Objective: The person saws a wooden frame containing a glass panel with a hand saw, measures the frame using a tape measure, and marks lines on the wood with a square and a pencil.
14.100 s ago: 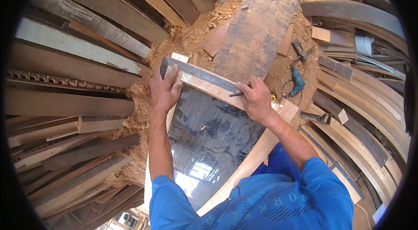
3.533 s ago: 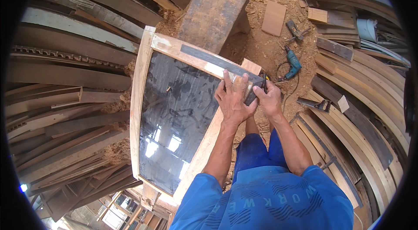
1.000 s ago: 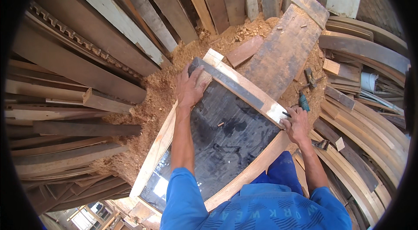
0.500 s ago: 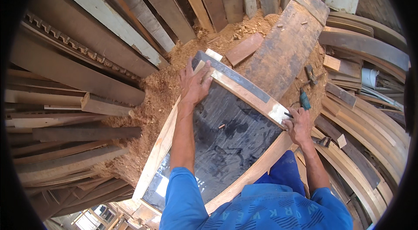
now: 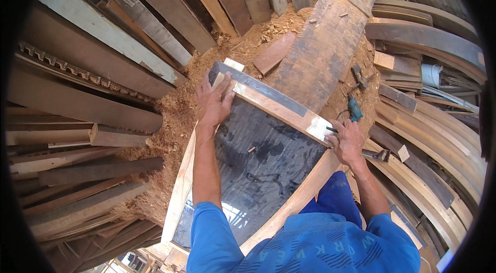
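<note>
A wooden frame (image 5: 175,195) around a dark glossy panel (image 5: 268,154) lies before me. Along its far rail rests a try square with a grey metal blade (image 5: 266,92). My left hand (image 5: 214,102) grips the square's stock end at the rail's left corner, thumb and fingers around it. At the rail's right end, my right hand (image 5: 347,141) pinches a thin dark pencil-like marking tool (image 5: 331,129), its tip over a pale patch (image 5: 318,127) on the wood. A small wooden peg (image 5: 251,149) lies on the panel.
Beyond the frame, a worn plank (image 5: 320,45) and a reddish wood block (image 5: 274,53) sit among shavings. A teal power drill (image 5: 354,107) and a dark metal tool (image 5: 360,75) lie at the right. Stacked boards (image 5: 88,56) and curved timbers (image 5: 434,164) surround the spot.
The whole view has shifted, so the scene sits further left in the picture. Both hands keep nearly the same places on the square and the rail.
</note>
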`<state>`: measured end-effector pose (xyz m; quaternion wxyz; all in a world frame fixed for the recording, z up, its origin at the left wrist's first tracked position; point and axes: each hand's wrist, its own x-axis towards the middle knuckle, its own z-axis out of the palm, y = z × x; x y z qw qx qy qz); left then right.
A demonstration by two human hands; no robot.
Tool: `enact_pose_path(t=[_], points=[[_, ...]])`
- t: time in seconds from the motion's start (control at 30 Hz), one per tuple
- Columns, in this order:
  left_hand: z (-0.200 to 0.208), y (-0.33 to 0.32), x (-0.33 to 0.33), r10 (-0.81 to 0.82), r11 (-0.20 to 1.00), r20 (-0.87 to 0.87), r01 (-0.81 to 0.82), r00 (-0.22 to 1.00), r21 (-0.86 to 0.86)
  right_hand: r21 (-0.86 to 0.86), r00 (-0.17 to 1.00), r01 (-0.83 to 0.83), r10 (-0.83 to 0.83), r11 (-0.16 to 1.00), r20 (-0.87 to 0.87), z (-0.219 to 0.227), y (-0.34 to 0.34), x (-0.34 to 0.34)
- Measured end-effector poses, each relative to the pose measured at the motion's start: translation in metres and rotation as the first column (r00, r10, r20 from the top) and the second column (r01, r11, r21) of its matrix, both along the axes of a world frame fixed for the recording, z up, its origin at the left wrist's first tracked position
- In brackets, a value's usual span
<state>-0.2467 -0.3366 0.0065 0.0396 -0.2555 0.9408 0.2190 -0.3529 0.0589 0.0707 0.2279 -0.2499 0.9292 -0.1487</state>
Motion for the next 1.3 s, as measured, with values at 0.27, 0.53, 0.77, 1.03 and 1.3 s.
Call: enact_pose_path(t=[0.27, 0.53, 0.77, 1.03, 1.3], points=[[0.001, 0.000, -0.001, -0.042, 0.999, -0.015, 0.041, 0.999, -0.035, -0.009, 1.000, 0.013, -0.013, 1.000, 0.004, -0.002, 0.002, 0.000], [0.001, -0.001, 0.001, -0.045, 0.998, -0.042, 0.043, 0.998, -0.036, -0.029, 1.000, 0.014, -0.014, 0.999, -0.003, -0.001, 0.001, -0.001], [0.007, 0.002, -0.003, -0.029, 0.999, -0.019, 0.029, 0.999, -0.024, -0.031, 1.000, 0.017, -0.017, 0.999, 0.002, -0.001, 0.004, -0.002], [-0.001, -0.002, 0.000, -0.022, 1.000, -0.014, 0.022, 1.000, 0.004, 0.016, 1.000, 0.010, -0.010, 1.000, 0.019, -0.001, 0.002, -0.003], [-0.005, -0.002, 0.001, -0.027, 1.000, -0.044, 0.028, 0.999, 0.008, -0.051, 1.000, 0.020, -0.020, 0.998, 0.001, -0.007, 0.009, 0.000]])
